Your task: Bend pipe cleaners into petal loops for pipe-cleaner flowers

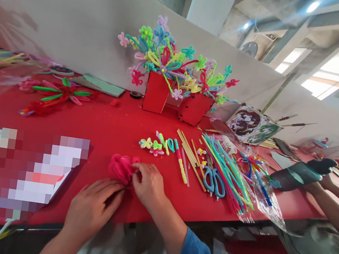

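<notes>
A pink pipe-cleaner flower (121, 167) with looped petals lies on the red table (100, 125) near its front edge. My right hand (148, 184) pinches the flower's right side with closed fingers. My left hand (92, 208) rests just below the flower, fingers curled with the tips at its base. Whether the left fingers grip the flower or only touch it is hidden.
Blue-handled scissors (214, 181), wooden sticks (191, 157) and a bundle of coloured pipe cleaners (229, 173) lie to the right. Two red boxes (156, 92) of pipe-cleaner flowers stand behind. Small finished flowers (154, 145) lie mid-table. Another person's arm (332, 204) holds a dark bottle (300, 174) at the right.
</notes>
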`<act>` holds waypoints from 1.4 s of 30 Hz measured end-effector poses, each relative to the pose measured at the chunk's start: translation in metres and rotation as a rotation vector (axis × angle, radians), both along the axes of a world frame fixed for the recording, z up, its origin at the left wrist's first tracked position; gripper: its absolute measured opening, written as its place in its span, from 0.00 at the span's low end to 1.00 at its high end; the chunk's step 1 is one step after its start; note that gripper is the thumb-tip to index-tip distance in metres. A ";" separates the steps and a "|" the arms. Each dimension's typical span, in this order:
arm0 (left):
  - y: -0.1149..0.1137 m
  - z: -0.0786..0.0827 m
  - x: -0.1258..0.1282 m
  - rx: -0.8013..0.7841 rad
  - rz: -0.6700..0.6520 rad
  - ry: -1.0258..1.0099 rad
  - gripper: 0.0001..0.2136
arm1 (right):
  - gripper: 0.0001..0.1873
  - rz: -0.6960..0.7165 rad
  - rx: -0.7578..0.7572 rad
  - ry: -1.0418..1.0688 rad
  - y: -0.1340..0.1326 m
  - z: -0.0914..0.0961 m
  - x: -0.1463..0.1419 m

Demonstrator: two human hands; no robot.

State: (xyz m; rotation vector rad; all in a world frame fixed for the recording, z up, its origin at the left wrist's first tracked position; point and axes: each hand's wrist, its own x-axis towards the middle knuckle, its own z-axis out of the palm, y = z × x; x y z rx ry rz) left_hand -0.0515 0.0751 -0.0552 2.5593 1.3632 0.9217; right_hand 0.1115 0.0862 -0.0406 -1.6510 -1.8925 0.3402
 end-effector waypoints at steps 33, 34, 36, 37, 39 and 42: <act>-0.057 0.048 0.034 -1.056 0.135 -1.195 0.11 | 0.07 0.097 -0.443 0.899 -0.093 0.035 0.029; -0.057 0.048 0.034 -1.074 0.128 -1.200 0.10 | 0.07 0.098 -0.452 0.899 -0.093 0.035 0.029; -0.057 0.048 0.035 -1.118 0.114 -1.220 0.09 | 0.07 0.103 -0.469 0.901 -0.093 0.034 0.028; -0.057 0.048 0.035 -1.136 0.107 -1.236 0.09 | 0.07 0.105 -0.475 0.904 -0.093 0.034 0.028; -0.056 0.046 0.035 -1.156 0.107 -1.264 0.09 | 0.07 0.114 -0.475 0.906 -0.093 0.031 0.027; -0.054 0.043 0.032 -1.172 0.117 -1.270 0.09 | 0.08 0.135 -0.456 0.896 -0.093 0.025 0.028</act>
